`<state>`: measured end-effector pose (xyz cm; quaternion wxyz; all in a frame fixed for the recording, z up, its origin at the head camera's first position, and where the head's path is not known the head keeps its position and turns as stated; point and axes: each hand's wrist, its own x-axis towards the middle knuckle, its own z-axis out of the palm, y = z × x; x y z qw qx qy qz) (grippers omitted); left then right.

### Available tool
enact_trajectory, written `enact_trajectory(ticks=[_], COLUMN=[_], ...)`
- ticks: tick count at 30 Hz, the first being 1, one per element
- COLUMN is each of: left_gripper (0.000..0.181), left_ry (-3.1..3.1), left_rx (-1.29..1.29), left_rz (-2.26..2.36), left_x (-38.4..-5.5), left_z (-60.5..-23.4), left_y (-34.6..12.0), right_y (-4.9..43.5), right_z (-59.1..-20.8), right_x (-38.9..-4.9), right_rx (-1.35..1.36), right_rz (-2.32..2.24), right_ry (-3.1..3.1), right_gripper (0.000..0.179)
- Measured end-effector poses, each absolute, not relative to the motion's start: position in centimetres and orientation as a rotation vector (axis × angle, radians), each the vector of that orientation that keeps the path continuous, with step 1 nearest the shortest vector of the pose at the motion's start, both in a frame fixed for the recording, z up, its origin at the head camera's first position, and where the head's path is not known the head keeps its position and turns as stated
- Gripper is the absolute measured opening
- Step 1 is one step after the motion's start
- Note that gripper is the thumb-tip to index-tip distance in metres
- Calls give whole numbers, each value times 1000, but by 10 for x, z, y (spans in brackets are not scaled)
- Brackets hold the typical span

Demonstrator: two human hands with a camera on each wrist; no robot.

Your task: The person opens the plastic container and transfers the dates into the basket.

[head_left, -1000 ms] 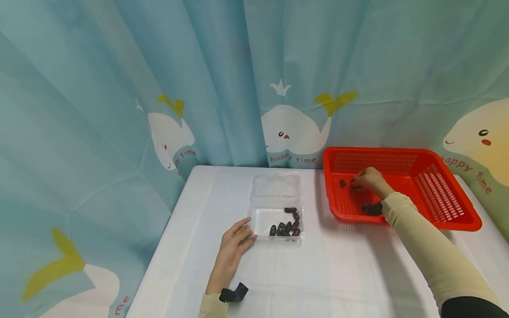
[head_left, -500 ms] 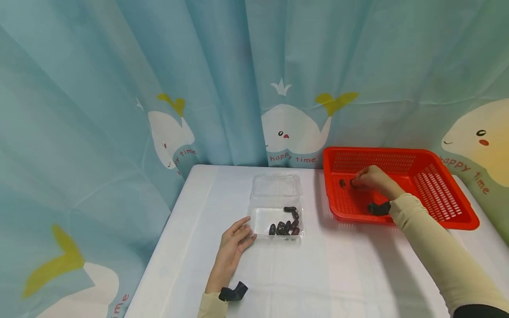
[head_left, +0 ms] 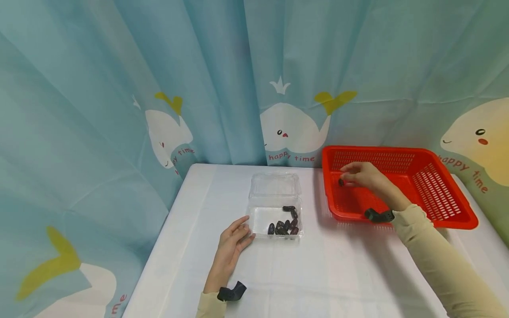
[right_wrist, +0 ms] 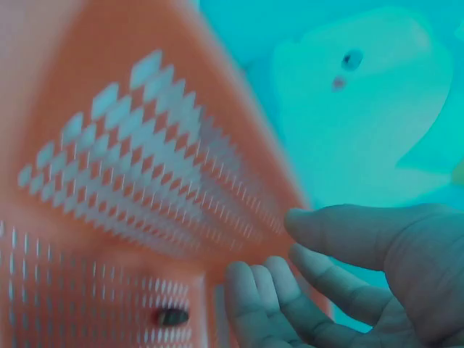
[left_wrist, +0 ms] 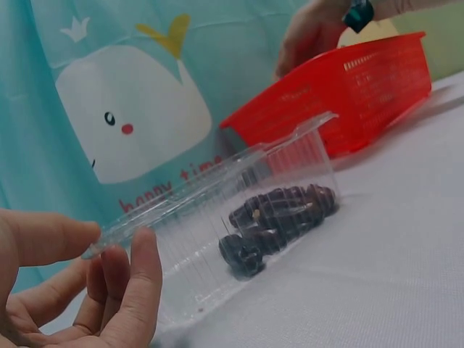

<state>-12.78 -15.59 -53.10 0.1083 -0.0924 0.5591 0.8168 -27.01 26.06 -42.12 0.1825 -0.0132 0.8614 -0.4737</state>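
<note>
My left hand pinches the near left corner of a clear plastic clamshell box, whose lid lies folded back. Several dark, shiny dates lie along the box's right side and near edge. Inside the red basket, my right hand reaches toward the left end. A dark date is right at its fingertips, and in the right wrist view this date lies on the basket floor. The thumb stands apart from the fingers, with nothing visible between them.
The red perforated basket stands at the back right of the white table, right of the box. A blue curtain with whale prints hangs behind and to the left. Black bands sit on both wrists.
My right hand has shifted slightly left within the basket, toward the leftmost date, and its fingers have spread. The other date that was at its fingertips is out of sight. My left hand stays put.
</note>
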Motion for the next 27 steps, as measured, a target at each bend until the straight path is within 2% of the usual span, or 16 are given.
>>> enact_trajectory(ticks=[10, 18, 27], left_gripper=[47, 47, 51], left_ry=[1646, 1656, 1669], left_rx=[-261, -256, -227], left_rz=[2401, 2388, 2369], left_x=[-129, -128, -127], left_z=[-531, -532, -535], left_y=[-157, -158, -158], right_y=[226, 205, 177], right_z=[-412, -424, -445], right_x=[-244, -230, -211], right_rx=[-240, -460, -825], right_rz=[-1459, -1542, -1585], right_ry=[2525, 2609, 2532], right_gripper=[44, 34, 33])
